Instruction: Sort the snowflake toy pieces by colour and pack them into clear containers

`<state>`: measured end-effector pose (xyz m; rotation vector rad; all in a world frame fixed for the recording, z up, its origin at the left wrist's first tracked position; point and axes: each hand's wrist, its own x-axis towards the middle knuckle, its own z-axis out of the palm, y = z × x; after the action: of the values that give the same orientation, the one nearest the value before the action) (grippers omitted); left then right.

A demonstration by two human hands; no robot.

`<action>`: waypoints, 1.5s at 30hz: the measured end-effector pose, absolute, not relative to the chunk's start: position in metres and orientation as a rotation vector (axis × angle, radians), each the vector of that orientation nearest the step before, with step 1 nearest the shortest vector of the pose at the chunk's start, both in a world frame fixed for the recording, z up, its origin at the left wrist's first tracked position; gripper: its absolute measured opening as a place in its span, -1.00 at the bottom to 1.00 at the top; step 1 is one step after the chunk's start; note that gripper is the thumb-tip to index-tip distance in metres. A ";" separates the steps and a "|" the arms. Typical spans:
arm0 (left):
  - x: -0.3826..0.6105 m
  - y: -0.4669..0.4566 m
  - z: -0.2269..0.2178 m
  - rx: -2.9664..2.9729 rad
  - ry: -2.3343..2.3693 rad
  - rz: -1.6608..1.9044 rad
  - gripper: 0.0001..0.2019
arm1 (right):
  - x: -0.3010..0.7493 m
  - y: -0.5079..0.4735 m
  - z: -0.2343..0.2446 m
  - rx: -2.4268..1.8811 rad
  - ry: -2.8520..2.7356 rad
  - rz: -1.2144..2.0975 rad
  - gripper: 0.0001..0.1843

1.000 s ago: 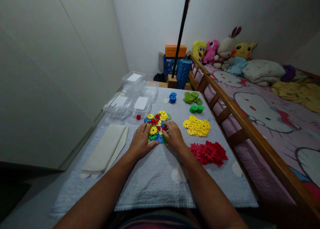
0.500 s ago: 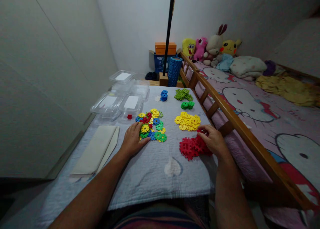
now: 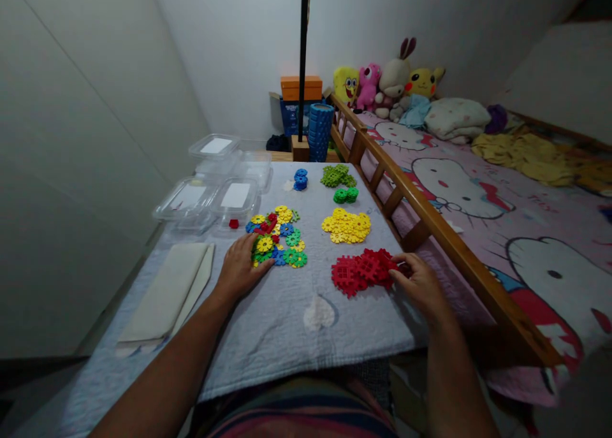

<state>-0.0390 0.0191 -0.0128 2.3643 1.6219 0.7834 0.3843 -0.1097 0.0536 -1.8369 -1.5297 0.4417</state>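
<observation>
Near the middle of the frame, a loose, mixed heap of plastic pieces (image 3: 286,229) spreads over the pale blue cloth (image 3: 282,342): flat notched discs in yellow, blue and green, with red ones among them. The left hand (image 3: 240,262) rests at its left edge, fingers bent and thumb apart; whether it pinches a piece cannot be told. Right of center, the red pile (image 3: 366,270) shows squarish, toothed outlines with lattice openings. At its right end the right hand (image 3: 417,282) has fingers and thumb curled in at the edge; a grip on a piece cannot be made out.

Scalloped yellow discs (image 3: 347,226) overlap just above the red pile. Clear, glossy plastic boxes (image 3: 217,203) with white labels stand at upper left, a small red piece (image 3: 234,224) just in front of them.

A strip of softly wrinkled cloth separates the mixed heap from the yellow and red piles, widening toward the hemmed front edge. A smooth wooden rail (image 3: 433,220) slants down the right side, near the right hand.
</observation>
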 end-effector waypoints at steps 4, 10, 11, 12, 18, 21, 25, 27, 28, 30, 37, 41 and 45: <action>-0.039 0.018 -0.012 2.377 1.622 0.786 -0.31 | 0.378 -0.108 0.053 -1.836 -1.610 0.462 -0.80; -0.039 0.019 -0.012 2.371 1.641 0.779 -0.31 | 0.374 -0.109 0.054 -1.796 -1.581 0.499 -0.70; -0.039 0.019 -0.012 2.363 1.644 0.781 -0.32 | 0.375 -0.110 0.054 -1.794 -1.569 0.490 -0.71; -0.039 0.019 -0.011 2.350 1.647 0.786 -0.32 | 0.377 -0.111 0.055 -1.787 -1.557 0.476 -0.71; -0.039 0.021 -0.007 2.215 1.653 0.859 -0.35 | 0.364 -0.110 0.075 -1.682 -1.474 0.323 -0.79; -0.039 0.020 -0.006 2.158 1.659 0.885 -0.39 | 0.329 -0.100 0.084 -1.561 -1.598 0.383 -0.86; -0.039 0.017 -0.004 2.113 1.664 0.911 -0.41 | 0.268 -0.073 0.083 -1.399 -1.878 0.507 -0.84; -0.038 0.016 -0.003 2.116 1.657 0.921 -0.43 | 0.239 -0.054 0.078 -1.385 -2.008 0.531 -0.81; -0.038 0.016 -0.003 2.119 1.653 0.927 -0.44 | 0.226 -0.043 0.074 -1.396 -2.070 0.538 -0.80; -0.038 0.015 -0.003 2.122 1.651 0.941 -0.46 | 0.202 -0.021 0.068 -1.443 -2.181 0.536 -0.76; -0.039 0.015 -0.005 2.144 1.627 0.945 -0.49 | 0.149 0.036 0.050 -1.625 -2.300 0.366 -0.62; -0.040 0.015 -0.006 2.177 1.612 0.936 -0.50 | 0.139 0.044 0.044 -1.694 -2.312 0.330 -0.67; -0.039 0.017 -0.008 2.243 1.601 0.910 -0.51 | 0.141 0.043 0.044 -1.644 -2.264 0.324 -0.75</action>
<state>-0.0394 0.0168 -0.0079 2.2433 1.6009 0.9095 0.1412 0.0427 0.0441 -1.6436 -2.2637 0.3240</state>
